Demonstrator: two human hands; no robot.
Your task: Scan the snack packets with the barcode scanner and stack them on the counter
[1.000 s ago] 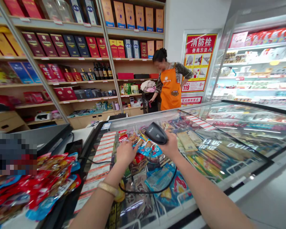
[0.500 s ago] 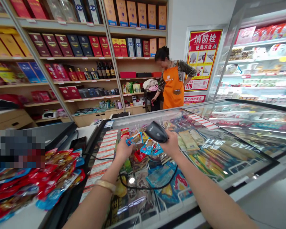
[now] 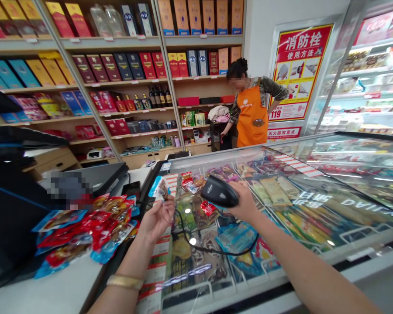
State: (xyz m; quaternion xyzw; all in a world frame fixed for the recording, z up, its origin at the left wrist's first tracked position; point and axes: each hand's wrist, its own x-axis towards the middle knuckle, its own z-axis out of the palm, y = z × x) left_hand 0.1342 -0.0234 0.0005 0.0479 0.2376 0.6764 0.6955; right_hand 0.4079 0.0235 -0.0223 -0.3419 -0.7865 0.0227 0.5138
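My left hand (image 3: 157,218) pinches a small blue-and-clear snack packet (image 3: 159,188) above the left part of the glass-topped freezer (image 3: 203,272). In my right hand (image 3: 245,201) is a black handheld scanner (image 3: 219,192), its head pointing left. The scanner's black cable (image 3: 212,250) loops over the glass. A red packet (image 3: 208,208) lies on the glass just below the scanner, and another red packet (image 3: 187,179) rests behind it to the left. On the white counter at the left is a pile of red and blue snack packets (image 3: 94,226).
A person in an orange apron (image 3: 252,115) stands behind the freezer. A phone (image 3: 131,189) and a dark flat device (image 3: 109,179) lie on the counter. Shelves of boxes and bottles (image 3: 124,83) line the back wall; a lit display fridge (image 3: 373,87) is at the right.
My left hand has moved left, away from the scanner, lifting a blue packet. The scanner now covers most of the blue packets beneath it. The view has turned left.
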